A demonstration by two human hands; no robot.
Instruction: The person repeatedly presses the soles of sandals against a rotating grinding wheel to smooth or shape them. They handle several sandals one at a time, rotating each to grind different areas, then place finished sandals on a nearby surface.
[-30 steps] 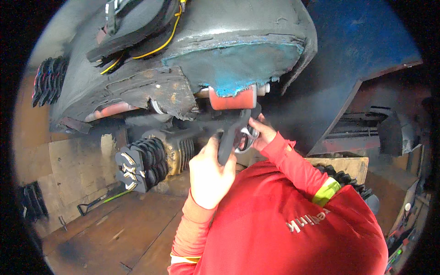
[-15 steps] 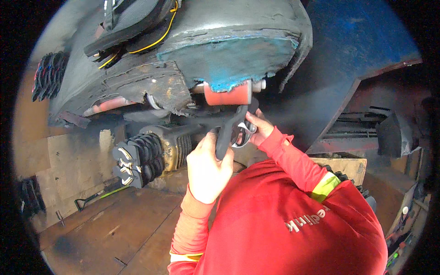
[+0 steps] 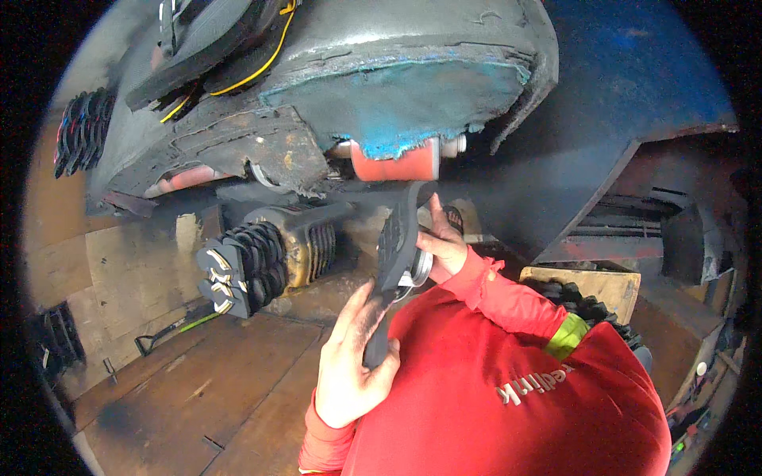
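Note:
A dark flip-flop [image 3: 394, 242] with a pale strap stands on edge between my two hands. My left hand [image 3: 351, 369] grips its lower end, thumb on one side and fingers on the other. Higher up, my right hand [image 3: 446, 252] is closed on the strap side, with some fingers hidden behind the sole. The sole's upper end is just below an orange roller [image 3: 395, 168] on the machine; I cannot tell whether they touch. A ragged blue cloth [image 3: 397, 103] hangs over the roller's top.
Flip-flops with yellow edging [image 3: 230, 59] lie on the grey machine hood [image 3: 397, 28]. Stacked black flip-flops [image 3: 242, 270] sit beside a finned motor [image 3: 305, 250] at left. A wooden crate [image 3: 619, 289] with dark pieces stands at right, below a blue panel edge [image 3: 587, 190].
The flip-flop has turned more upright, showing its long edge. My left hand has moved down and toward me; my right hand has dropped slightly.

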